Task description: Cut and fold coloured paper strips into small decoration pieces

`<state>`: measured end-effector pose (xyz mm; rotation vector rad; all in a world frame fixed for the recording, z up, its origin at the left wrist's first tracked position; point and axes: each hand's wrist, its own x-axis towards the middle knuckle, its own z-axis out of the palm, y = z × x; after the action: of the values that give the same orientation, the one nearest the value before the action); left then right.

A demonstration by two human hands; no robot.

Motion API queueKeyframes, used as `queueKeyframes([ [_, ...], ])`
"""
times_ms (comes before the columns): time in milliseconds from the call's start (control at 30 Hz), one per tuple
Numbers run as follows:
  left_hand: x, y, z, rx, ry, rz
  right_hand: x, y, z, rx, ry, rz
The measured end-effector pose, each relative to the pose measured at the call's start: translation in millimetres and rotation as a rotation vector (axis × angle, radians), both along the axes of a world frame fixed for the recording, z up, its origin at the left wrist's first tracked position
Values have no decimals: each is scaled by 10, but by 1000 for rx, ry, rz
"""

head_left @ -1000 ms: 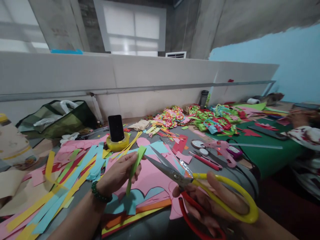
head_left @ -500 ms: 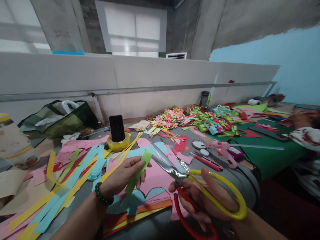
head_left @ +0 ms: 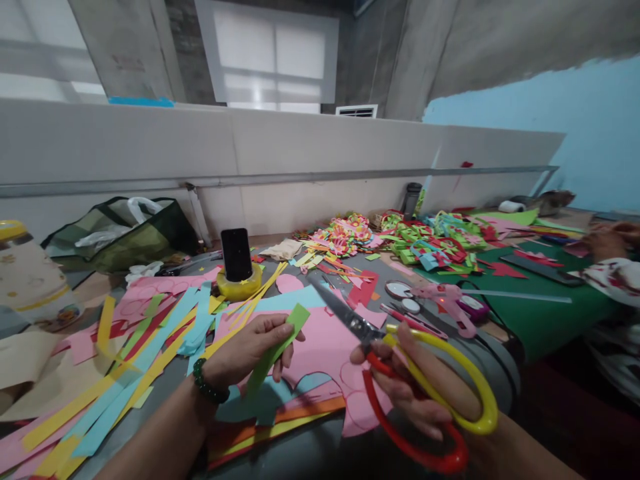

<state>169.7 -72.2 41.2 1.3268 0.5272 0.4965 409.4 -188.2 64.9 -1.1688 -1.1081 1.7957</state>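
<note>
Pinched in my left hand (head_left: 263, 343) is a strip of green paper (head_left: 276, 347), slanting up to the right. My right hand (head_left: 415, 380) grips scissors (head_left: 357, 323) by one yellow and one red handle; the blades point up and left and look closed together. A gap separates the blades from the green strip. Below both hands lie pink sheets (head_left: 320, 347) with drawn outlines, a cut blue piece (head_left: 270, 400) and orange and yellow sheets (head_left: 285, 427).
Coloured paper strips (head_left: 120, 393) spread across the left. A phone (head_left: 236, 255) stands in a tape roll (head_left: 240, 283). Toward the right lie a pink glue gun (head_left: 450, 303) and piled paper decorations (head_left: 430, 243). Another person's sleeve (head_left: 613, 280) shows at the far right.
The scissors have moved slightly right and down, away from the green strip. The left hand still holds the strip, which now shows more length. The view has shifted a little.
</note>
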Motion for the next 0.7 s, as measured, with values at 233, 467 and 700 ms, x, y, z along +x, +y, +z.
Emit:
queueKeyframes([
  [233,-21,120,-7,-148,-95,277,443,477,43,602,-1406,-145],
  [467,-54,190,-33,-96,-80,266,631,747,-219,525,-1736,120],
  [700,-20,120,-71,-26,16,59,203,781,328,677,-1595,84],
])
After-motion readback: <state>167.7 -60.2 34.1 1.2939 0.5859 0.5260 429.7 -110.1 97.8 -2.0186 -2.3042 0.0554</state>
